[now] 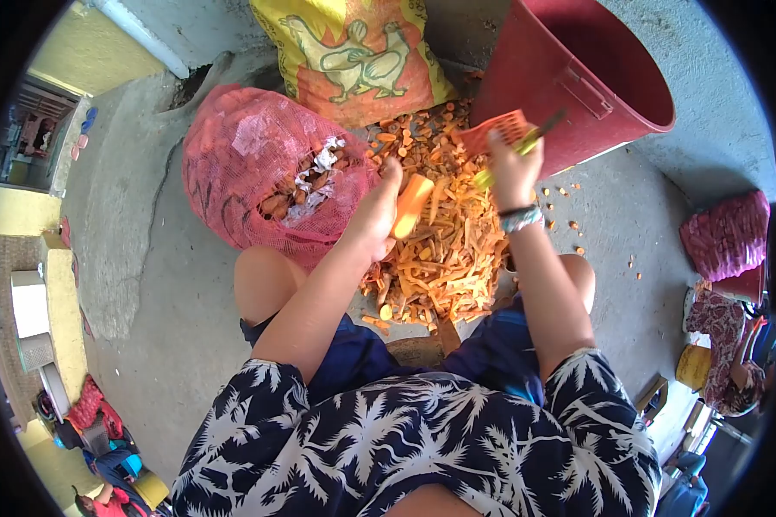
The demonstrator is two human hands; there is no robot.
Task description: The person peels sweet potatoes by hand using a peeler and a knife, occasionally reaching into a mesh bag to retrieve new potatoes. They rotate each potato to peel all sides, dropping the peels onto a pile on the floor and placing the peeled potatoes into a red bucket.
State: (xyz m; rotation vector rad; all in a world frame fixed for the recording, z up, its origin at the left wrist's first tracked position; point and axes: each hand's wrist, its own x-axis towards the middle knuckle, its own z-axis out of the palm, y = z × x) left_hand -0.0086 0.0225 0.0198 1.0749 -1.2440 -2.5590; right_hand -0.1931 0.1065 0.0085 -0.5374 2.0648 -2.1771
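My left hand [376,212] grips a thick peeled carrot [412,207] from its left side, thumb pointing up. In my right hand [517,168] is a yellow-green-handled tool [529,141] with a dark end pointing up and right. It is blurred, and I cannot tell whether it is a peeler or a knife. An orange-red perforated plastic piece [494,129] shows just behind my right fingers. Between and below both hands spreads a heap of carrot peels [453,250], with cut carrot ends among them.
A pink mesh sack [233,164] with brownish contents lies at left. Behind the heap stands a yellow-and-red sack [353,95] printed with chickens; a large red bin [547,95] is at right. Farther right sits a purple sack [726,241]. People are at the lower corners.
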